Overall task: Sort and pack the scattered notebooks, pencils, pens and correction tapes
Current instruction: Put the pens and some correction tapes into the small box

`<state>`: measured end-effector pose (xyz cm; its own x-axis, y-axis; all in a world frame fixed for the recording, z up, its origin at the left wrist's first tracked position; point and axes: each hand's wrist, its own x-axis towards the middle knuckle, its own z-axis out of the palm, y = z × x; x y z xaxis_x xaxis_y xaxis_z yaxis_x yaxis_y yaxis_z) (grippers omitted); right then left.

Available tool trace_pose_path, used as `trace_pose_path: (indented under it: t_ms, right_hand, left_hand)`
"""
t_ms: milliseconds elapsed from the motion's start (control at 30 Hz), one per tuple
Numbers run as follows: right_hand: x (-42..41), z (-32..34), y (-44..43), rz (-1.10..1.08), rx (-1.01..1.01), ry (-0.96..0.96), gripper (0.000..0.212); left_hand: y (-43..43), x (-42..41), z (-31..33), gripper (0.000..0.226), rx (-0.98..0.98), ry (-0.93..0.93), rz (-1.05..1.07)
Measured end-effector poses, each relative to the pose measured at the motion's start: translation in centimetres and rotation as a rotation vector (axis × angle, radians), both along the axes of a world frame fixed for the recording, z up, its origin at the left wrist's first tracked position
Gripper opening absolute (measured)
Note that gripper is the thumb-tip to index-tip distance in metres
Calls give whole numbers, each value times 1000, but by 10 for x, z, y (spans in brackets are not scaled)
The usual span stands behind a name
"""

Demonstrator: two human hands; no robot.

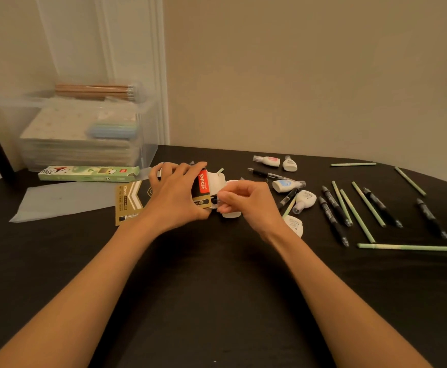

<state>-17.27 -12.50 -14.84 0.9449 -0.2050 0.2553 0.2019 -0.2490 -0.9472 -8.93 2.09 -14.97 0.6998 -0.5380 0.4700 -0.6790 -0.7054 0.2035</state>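
My left hand (175,196) grips a black, gold and red pen box (202,188) at the table's middle. My right hand (246,201) pinches a black pen (213,200) whose end sits at the box's open mouth. Several black pens (333,205) and green pencils (360,219) lie scattered to the right. Several white correction tapes (287,185) lie between my right hand and the pens. A stack of notebooks (79,139) fills a clear bin at the back left.
The clear plastic bin (148,144) carries wooden pencils (94,91) on its top. A green pencil box (87,173) lies in front of it, beside a clear plastic sleeve (63,200). The black table (217,288) is bare near me. A wall stands close behind.
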Motion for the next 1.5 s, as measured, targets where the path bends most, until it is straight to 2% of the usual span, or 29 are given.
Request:
trace_pose_path:
  t_ms: [267,467,633,800,867,933,1033,1067,1200,1400,1500]
  right_hand:
    - [1,0,6,-30,-369,-5,16]
    - [10,-2,9,-21,-484,92,14]
    - [14,-3,7,80,-358,257,20]
    - [18,3,12,185,-326,303,30]
    - [18,6,12,198,-269,299,28]
    - [22,10,12,103,-110,237,29]
    - [35,12,9,-175,84,176,35]
    - [44,11,11,-240,57,178,32]
    - [83,7,27,-319,-332,209,23]
    - [139,0,37,-409,-695,320,31]
    - [153,-4,37,-425,-854,338,28]
  left_hand:
    - [1,-3,3,92,24,50,-51]
    - [3,-5,7,95,47,117,-108]
    - [1,-8,7,97,123,148,-132]
    - [4,-4,10,93,141,210,-113]
    - [7,0,12,93,164,195,-37]
    - [14,7,15,94,189,161,118]
    - [25,16,16,91,150,147,374]
    - [29,19,14,89,121,148,432]
    - [34,25,3,81,47,108,515]
    - [28,33,-13,87,6,40,498]
    - [25,36,-16,86,-12,6,488]
